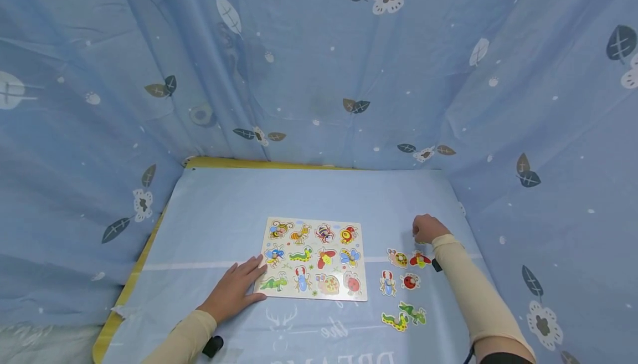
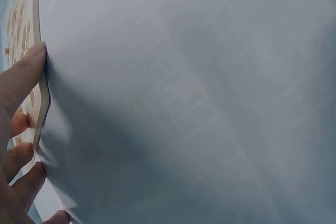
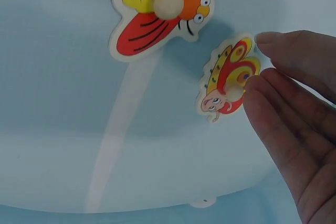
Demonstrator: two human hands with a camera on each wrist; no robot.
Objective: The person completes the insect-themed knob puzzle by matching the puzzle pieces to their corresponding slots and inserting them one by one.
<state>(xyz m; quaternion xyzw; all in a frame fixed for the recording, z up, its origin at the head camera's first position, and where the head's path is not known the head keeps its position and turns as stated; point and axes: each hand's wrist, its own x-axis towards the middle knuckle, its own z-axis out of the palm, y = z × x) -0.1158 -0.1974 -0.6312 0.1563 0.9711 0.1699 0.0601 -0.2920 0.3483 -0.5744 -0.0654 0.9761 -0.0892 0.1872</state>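
A wooden insect puzzle board (image 1: 311,285) lies flat on the table. My left hand (image 1: 234,292) rests at its left edge, fingers spread; in the left wrist view the thumb (image 2: 31,64) presses the board's rim. Off to the right, my right hand (image 1: 430,227) is low over the table. In the right wrist view its thumb and fingertips stand apart at the edge of a red and yellow butterfly puzzle piece (image 3: 220,85), its pale knob showing beside a finger. Close by lies a piece with red wings and a yellow striped body (image 3: 142,38).
Between the board and my right arm lie a snail piece (image 1: 397,258), a blue beetle piece (image 1: 387,283), a ladybug piece (image 1: 410,281), a caterpillar piece (image 1: 395,322) and a grasshopper piece (image 1: 415,313). A blue patterned curtain (image 1: 319,65) surrounds the table (image 1: 219,203).
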